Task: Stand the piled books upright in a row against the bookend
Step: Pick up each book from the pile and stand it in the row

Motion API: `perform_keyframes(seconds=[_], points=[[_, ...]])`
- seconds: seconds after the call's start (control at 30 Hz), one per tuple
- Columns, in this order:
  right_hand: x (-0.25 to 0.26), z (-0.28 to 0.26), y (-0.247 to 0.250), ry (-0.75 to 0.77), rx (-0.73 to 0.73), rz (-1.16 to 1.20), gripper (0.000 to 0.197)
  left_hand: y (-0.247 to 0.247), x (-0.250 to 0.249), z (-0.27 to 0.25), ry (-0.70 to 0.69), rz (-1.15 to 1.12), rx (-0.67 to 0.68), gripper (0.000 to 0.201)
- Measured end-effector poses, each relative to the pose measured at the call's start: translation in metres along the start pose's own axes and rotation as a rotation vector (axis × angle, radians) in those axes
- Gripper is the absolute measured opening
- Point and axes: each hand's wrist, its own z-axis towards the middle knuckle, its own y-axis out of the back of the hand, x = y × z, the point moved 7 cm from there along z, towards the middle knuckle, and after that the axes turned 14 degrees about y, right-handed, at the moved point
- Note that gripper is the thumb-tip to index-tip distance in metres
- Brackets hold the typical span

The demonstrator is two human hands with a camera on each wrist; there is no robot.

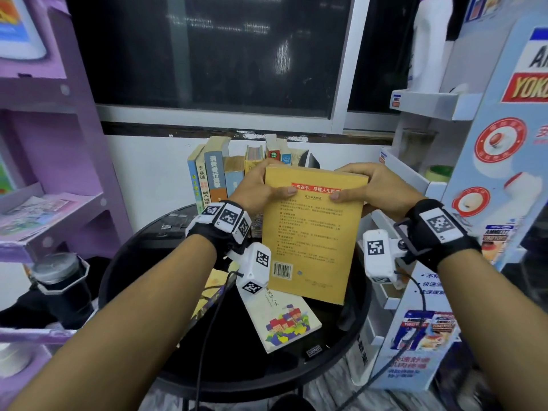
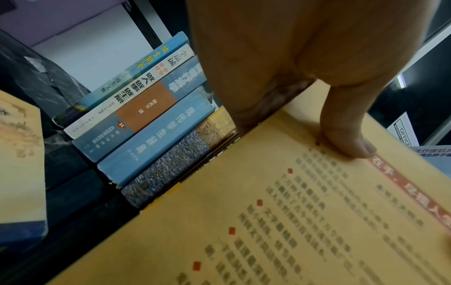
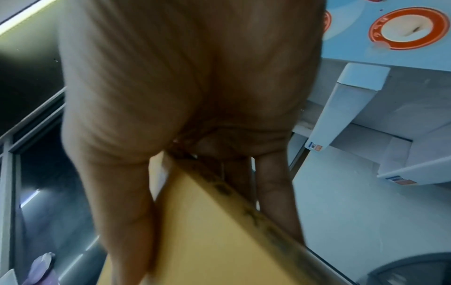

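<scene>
A yellow book (image 1: 314,232) is pinched at its top corners between the thumbs and fingers (image 1: 289,191) of the left hand (image 1: 255,188) and right hand (image 1: 376,188), raised off the tabletop (image 1: 142,262) just before the standing row (image 1: 213,173) beyond the fingers, and is judged a light, bendy paperback best gripped near the spine.

My forearms are bare, no sleeves. Around each wrist I wear a black strap (image 1: 439,232) carrying white blocks printed with black-and-white square markers. On my left wrist (image 1: 225,218) three such markers sit side by side across the top. A white boxy camera unit (image 1: 258,265) hangs below that wrist, marked on two faces, and a thin black cable (image 1: 207,336) trails from it. A matching white unit (image 1: 378,256) sits at my right wrist, with its own black cable (image 1: 421,295).
</scene>
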Motion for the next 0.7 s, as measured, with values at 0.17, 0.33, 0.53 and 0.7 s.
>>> perform_keyframes(seconds=[0.17, 0.33, 0.53, 0.7], points=[[0.006, 0.002, 0.000, -0.035, 0.113, -0.080, 0.045, -0.005, -0.005, 0.006, 0.005, 0.069, 0.033, 0.044], [0.018, 0.000, 0.007, 0.029, 0.058, -0.151, 0.034, -0.005, -0.018, 0.010, -0.055, 0.224, -0.020, 0.041], [0.035, -0.001, 0.026, 0.046, -0.054, -0.213, 0.028, 0.001, -0.033, 0.028, -0.129, 0.344, -0.151, 0.038], [0.041, 0.002, 0.039, 0.030, -0.132, -0.260, 0.030, 0.007, -0.037, 0.043, -0.161, 0.449, -0.335, 0.041]])
